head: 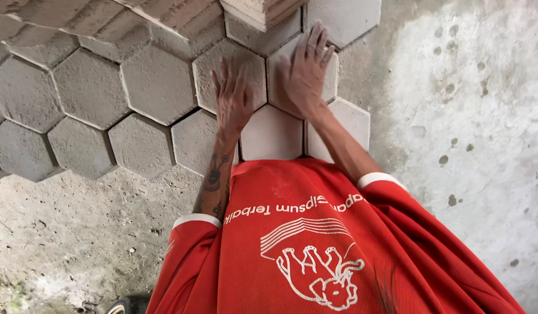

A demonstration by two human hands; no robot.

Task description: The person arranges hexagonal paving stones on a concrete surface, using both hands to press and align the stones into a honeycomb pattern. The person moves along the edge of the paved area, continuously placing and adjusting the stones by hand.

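Both of my hands lie flat, fingers spread, on hexagonal concrete pavers laid on the ground. My left hand [234,96] presses on a grey hexagon paver [208,72], with its heel at the seam to a lighter paver [272,136] below. My right hand [306,70] lies palm down on a pale hexagon paver [333,75] next to it. Neither hand grips anything. My tattooed left forearm and red shirt fill the bottom of the view.
Darker grey hexagon pavers [88,87] cover the ground to the left in a honeycomb pattern. A stack of pavers [263,11] stands at the top edge. Spotted bare concrete [467,116] lies to the right, rough ground [77,232] at the lower left.
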